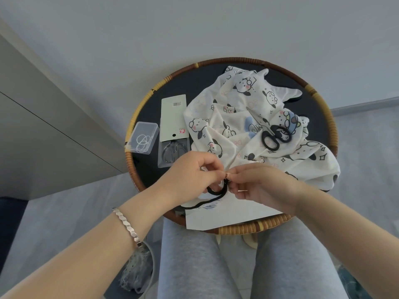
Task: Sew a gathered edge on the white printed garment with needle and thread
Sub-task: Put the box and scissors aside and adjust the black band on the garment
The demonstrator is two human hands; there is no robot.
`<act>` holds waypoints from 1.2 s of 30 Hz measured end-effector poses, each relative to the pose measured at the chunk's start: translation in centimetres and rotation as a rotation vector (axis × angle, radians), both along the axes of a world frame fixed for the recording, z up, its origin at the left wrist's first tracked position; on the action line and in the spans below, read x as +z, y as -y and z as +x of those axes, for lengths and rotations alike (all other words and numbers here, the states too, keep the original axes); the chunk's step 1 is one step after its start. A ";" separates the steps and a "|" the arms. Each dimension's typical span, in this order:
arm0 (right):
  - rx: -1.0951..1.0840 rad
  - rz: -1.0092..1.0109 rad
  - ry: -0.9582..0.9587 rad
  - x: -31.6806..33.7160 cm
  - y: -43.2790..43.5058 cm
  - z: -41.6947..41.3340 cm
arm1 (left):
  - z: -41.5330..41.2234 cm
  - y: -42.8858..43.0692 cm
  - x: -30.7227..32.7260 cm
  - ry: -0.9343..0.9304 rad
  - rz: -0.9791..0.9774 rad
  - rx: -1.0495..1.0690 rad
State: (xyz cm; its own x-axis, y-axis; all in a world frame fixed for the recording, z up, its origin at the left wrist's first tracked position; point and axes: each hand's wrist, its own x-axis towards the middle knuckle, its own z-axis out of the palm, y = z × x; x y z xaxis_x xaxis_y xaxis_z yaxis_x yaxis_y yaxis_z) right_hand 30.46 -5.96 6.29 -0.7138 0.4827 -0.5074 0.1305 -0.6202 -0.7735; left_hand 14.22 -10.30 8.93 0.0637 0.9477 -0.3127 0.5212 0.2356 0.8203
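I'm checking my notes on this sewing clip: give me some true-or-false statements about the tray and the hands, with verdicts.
1. The black scissors lie on the white printed garment. True.
2. The clear plastic box sits right of the garment. False: it sits left of it, by the rim of the tray.
3. The left hand and the right hand pinch at the black cord by the garment's near edge. True.
4. The bracelet is on the right wrist. False: it is on the left wrist.
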 end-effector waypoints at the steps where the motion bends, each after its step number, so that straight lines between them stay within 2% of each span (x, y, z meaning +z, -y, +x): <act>1: -0.009 0.008 -0.009 -0.1 0.1 0.0 | 0.1 0.0 -0.1 0.028 -0.012 0.016; 8: -0.084 0.357 0.112 -0.5 0.5 0.2 | 0.1 0.0 -0.1 0.323 -0.272 0.132; 12: -0.218 0.583 0.077 -0.6 0.7 0.1 | 0.0 0.0 -0.3 0.402 -0.397 0.146; 16: -0.256 0.743 0.035 -0.6 1.0 0.1 | -0.2 -0.1 -0.3 0.489 -0.458 0.200; 22: -0.359 0.608 0.064 -0.4 1.1 0.0 | 0.1 0.1 -0.4 0.489 -0.392 0.316; 28: -0.331 0.636 0.116 -0.4 1.4 -0.2 | 1.1 0.0 -1.0 0.425 -0.244 0.483; 32: -0.335 0.697 0.169 -0.2 1.6 -0.4 | 1.5 0.0 -1.1 0.342 -0.155 0.475; 36: -0.319 0.561 0.211 0.6 0.9 -1.0 | 1.6 0.1 -0.7 0.265 -0.076 0.347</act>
State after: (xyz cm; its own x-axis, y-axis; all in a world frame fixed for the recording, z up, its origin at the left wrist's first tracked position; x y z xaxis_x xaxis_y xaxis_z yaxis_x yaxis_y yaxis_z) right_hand 29.45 -6.84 6.86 -0.4058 0.8843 -0.2310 0.1910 -0.1651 -0.9676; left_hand 15.83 -10.41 8.20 -0.1672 0.9021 -0.3978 0.1741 0.4242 0.8887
